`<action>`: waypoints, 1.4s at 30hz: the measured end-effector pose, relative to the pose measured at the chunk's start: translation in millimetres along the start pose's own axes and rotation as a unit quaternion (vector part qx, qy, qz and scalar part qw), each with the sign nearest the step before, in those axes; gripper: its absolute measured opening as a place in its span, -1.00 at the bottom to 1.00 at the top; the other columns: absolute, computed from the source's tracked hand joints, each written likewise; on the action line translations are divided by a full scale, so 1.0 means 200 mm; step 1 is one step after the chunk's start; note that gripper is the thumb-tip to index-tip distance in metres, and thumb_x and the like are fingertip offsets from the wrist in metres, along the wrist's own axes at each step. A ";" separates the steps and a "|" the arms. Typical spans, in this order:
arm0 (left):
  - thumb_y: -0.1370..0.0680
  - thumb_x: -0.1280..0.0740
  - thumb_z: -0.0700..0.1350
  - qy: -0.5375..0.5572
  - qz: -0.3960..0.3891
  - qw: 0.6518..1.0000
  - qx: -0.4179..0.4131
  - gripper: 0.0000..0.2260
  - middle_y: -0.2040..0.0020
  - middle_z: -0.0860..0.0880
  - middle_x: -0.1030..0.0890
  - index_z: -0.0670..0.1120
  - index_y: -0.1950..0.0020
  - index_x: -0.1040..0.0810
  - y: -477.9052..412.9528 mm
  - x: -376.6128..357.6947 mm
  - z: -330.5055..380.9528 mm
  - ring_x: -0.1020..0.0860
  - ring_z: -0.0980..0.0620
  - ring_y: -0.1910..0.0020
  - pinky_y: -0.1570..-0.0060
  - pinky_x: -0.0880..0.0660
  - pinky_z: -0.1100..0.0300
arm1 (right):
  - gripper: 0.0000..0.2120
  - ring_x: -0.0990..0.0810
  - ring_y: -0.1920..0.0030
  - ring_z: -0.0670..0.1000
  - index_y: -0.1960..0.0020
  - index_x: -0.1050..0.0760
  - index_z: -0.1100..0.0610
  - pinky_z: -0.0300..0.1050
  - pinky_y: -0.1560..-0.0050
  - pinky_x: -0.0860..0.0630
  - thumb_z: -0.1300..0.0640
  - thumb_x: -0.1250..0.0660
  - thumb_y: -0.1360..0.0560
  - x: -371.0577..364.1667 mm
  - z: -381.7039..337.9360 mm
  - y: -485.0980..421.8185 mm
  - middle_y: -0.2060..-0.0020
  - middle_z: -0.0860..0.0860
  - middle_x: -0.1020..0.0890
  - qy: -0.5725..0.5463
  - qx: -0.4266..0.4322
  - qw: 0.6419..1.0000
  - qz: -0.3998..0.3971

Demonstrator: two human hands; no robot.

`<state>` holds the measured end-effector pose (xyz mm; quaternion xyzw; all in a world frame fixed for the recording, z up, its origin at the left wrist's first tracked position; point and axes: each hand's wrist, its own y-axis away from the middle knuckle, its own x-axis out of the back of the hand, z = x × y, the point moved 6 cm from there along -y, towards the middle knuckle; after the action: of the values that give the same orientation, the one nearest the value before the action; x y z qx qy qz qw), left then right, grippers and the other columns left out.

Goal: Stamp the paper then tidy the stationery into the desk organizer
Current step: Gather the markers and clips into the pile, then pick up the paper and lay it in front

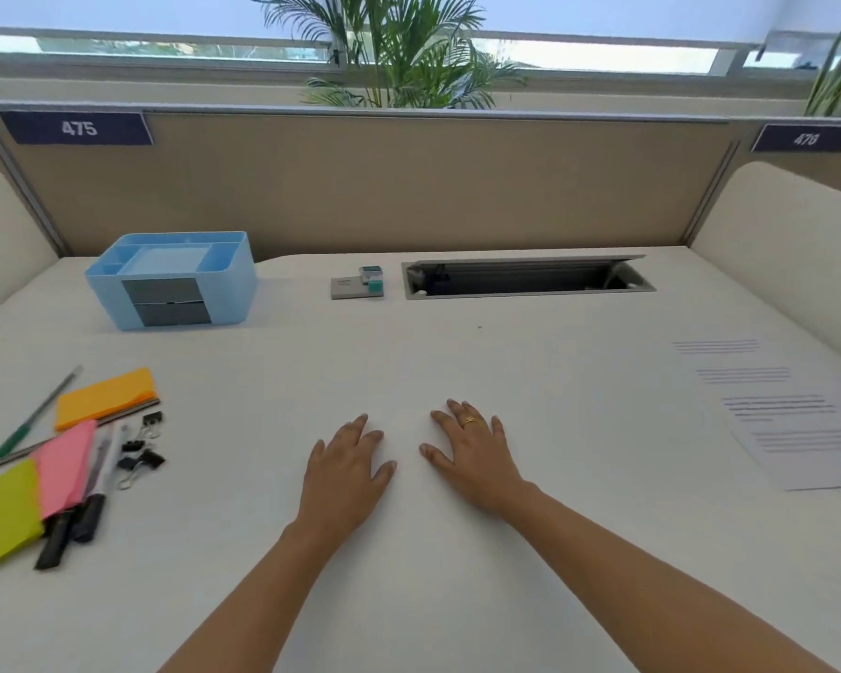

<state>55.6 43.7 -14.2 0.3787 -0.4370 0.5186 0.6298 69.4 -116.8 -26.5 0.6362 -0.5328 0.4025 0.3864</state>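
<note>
- Stationery lies loose along the left edge of the table: a green pen, an orange sticky pad, a pink sticky pad and a yellow-green sticky pad. Black markers are partly tucked under the pink pad, and a few binder clips sit just beside them.
- Desk organizer, pale blue with grey drawers, stands near the far left corner, well apart from the loose pile. None of those items shows in its top compartments, so tidying looks not yet begun.
- Stamp, a small teal and white block, sits on or against a grey pad near the middle of the far edge. No hand touches it.
- Left hand rests palm down on the bare table near the middle. Its fingers are spread and straight, holding nothing.
- Right hand, with a ring on one finger, lies flat just beside the left. Its fingers are also apart and hold nothing.
- A cable hatch is sunk into the table near the far edge, right of the stamp.
- Paper, printed with blocks of lines, lies at the right edge, well apart from both hands and the stamp. No stamp mark shows on the visible part.
- Judged from this, both halves of the task remain: stamping first, then putting the pens, pads, clips and stamp into the organizer.
</note>
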 end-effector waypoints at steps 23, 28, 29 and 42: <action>-0.54 -0.27 0.05 0.250 -0.125 0.960 -0.008 -0.53 -0.45 -0.05 -0.29 -0.10 -0.40 -0.32 -0.37 -0.53 1.89 -0.26 0.00 -0.42 -0.36 -0.23 0.15 | -0.60 -0.09 -0.50 0.06 -0.30 -0.42 0.13 0.14 -0.47 -0.01 -0.07 -0.17 -0.55 0.89 1.90 0.33 -0.45 0.08 -0.26 0.005 -0.201 0.967 0.155; -0.53 -0.29 0.04 0.419 -0.161 0.888 0.102 -0.52 -0.40 -0.08 -0.35 -0.14 -0.38 -0.33 -0.42 -0.59 2.07 -0.35 -0.04 -0.35 -0.23 -0.31 0.17 | -0.60 -0.23 -0.43 0.13 -0.27 -0.44 0.23 0.07 -0.40 -0.23 0.04 -0.29 -0.51 1.03 2.19 0.41 -0.40 0.17 -0.34 -0.041 -0.273 0.942 0.192; -0.52 -0.29 0.04 0.439 -0.169 0.874 0.121 -0.51 -0.40 -0.08 -0.36 -0.15 -0.38 -0.33 -0.43 -0.61 2.10 -0.35 -0.04 -0.35 -0.22 -0.31 0.16 | -0.58 -0.22 -0.43 0.14 -0.28 -0.43 0.23 0.09 -0.38 -0.26 0.04 -0.30 -0.50 1.05 2.23 0.42 -0.40 0.18 -0.33 -0.048 -0.291 0.938 0.183; -0.54 -0.28 -0.05 0.593 -0.180 0.742 0.254 -0.62 -0.17 -0.08 -0.47 -0.15 -0.31 -0.36 -0.48 -0.67 2.22 -0.44 -0.04 -0.07 -0.06 -0.39 0.10 | -0.37 -0.36 -0.30 0.25 -0.29 -0.37 0.24 0.07 -0.20 -0.40 -0.06 -0.45 -0.37 1.12 2.42 0.48 -0.28 0.25 -0.41 -0.081 -0.419 0.899 0.099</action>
<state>69.1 -428.2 4.7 0.2123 0.2495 0.6075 0.7236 47.3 -657.3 4.0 0.3897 -0.7420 0.1254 0.5309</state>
